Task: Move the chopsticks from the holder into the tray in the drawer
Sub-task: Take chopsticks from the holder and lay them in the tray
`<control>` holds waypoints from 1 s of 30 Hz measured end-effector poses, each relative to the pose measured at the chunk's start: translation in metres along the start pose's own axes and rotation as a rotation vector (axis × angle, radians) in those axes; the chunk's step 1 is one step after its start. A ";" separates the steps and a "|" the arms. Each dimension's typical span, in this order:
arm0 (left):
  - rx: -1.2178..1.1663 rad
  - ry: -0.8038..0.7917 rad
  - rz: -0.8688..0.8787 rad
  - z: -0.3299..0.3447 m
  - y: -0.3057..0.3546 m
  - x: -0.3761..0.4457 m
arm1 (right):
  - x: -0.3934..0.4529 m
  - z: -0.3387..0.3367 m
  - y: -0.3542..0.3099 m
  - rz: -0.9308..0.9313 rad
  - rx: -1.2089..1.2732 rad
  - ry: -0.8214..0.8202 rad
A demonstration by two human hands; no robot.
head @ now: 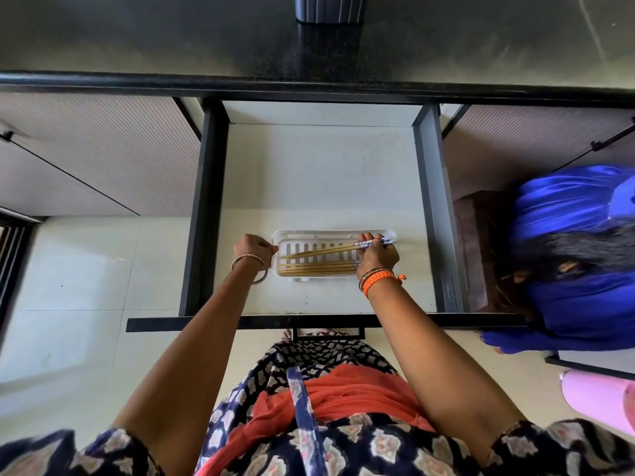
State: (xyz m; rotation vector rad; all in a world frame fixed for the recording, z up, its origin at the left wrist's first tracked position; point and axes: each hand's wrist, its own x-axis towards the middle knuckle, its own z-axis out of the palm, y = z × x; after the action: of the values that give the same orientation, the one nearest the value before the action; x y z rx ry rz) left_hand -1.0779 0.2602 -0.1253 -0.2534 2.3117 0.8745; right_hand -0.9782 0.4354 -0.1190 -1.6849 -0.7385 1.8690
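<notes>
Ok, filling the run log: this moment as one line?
right hand: lowering chopsticks into tray | left hand: steadying tray's end | drawer: open | more chopsticks already in tray

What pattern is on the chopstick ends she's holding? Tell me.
Blue-and-white pattern on the chopsticks' ends, bamboo-tan shafts; head view.

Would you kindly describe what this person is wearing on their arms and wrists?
Both forearms are bare. The left wrist carries thin metal bangles, one hanging loose. The right wrist carries braided orange thread bands with a knotted tail beside thin multicoloured beaded bangles. Dark patterned short sleeves cover the upper arms.
</notes>
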 end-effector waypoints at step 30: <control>-0.015 0.011 -0.061 0.003 -0.003 0.004 | -0.010 0.002 0.028 -0.884 -2.080 -0.914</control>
State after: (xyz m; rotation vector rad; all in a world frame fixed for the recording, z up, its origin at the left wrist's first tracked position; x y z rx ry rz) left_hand -1.0785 0.2597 -0.1313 -0.3345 2.2964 0.8622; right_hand -0.9798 0.4084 -0.1309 -0.3238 -3.6294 0.5765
